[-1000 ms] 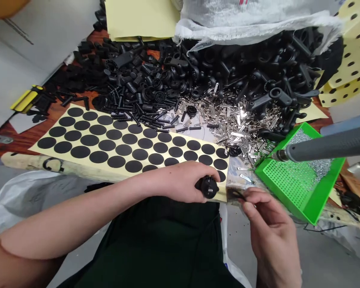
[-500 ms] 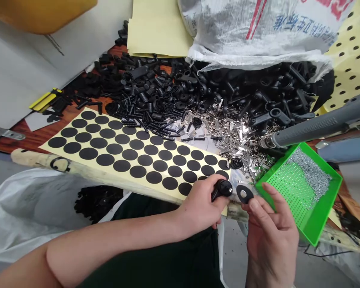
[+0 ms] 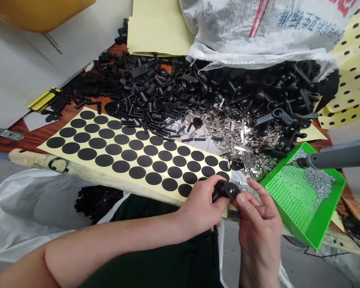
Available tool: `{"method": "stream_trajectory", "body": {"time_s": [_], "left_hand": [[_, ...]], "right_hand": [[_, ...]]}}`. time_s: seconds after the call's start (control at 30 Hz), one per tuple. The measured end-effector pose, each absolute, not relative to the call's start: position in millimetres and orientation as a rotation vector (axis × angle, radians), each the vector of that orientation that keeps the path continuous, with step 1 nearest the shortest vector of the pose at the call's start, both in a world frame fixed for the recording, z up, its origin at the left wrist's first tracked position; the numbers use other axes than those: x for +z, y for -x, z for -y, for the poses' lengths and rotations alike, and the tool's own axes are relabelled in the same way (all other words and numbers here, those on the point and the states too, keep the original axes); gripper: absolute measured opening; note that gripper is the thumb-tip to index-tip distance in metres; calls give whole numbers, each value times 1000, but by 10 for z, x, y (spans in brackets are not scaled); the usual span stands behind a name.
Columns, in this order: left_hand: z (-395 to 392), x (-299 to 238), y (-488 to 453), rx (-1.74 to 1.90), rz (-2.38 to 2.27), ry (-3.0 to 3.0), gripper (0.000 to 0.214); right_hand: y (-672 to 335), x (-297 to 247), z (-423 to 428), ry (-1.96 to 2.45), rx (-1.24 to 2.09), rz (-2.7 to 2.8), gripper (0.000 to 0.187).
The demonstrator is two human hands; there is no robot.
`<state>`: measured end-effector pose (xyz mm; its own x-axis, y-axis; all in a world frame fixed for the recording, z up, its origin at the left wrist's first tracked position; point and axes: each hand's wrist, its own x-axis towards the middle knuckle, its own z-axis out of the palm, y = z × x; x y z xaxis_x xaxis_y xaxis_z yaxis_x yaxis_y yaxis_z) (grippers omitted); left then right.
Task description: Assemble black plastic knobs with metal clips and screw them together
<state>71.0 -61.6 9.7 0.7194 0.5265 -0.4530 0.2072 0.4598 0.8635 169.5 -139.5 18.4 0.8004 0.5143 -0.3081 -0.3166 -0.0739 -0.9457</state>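
My left hand (image 3: 202, 206) is closed round a black plastic part (image 3: 217, 191) with a rounded end, over the front edge of the bench. My right hand (image 3: 256, 224) pinches a thin black teardrop-shaped disc (image 3: 230, 189) between thumb and fingers. That disc lies against the end of the plastic part, and a bit of metal shows through its hole. Below the hands is a yellow sheet of round black stickers (image 3: 138, 173). Just beyond them spreads a heap of small metal strips (image 3: 243, 138).
A green basket (image 3: 316, 236) with small screws stands at the right, a grey rod-shaped tool (image 3: 342, 157) reaching over it. Black plastic parts (image 3: 168, 92) are piled behind, under a white woven sack (image 3: 258, 32). A yellow-handled cutter (image 3: 45, 99) lies at left.
My right hand has moved left, bringing the disc from beside the black plastic part onto its end. The grey tool has swung right, over the green basket. My left hand has hardly moved.
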Motion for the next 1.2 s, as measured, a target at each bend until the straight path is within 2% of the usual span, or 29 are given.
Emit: {"method": "stream_trajectory", "body": {"time_s": [0.3,0.7,1.2], "left_hand": [[607,113,-714,209,-780,-1096,26],[603,89,-716,182,-775,-1057,36],[571,127,-730,172,-764,-1057,25]], "right_hand": [[-1712,164,1414,1538,679,211,52],[-1704,146,1407,1542,671,211,52],[-1732,131,1425,1463,721,179,47]]}}
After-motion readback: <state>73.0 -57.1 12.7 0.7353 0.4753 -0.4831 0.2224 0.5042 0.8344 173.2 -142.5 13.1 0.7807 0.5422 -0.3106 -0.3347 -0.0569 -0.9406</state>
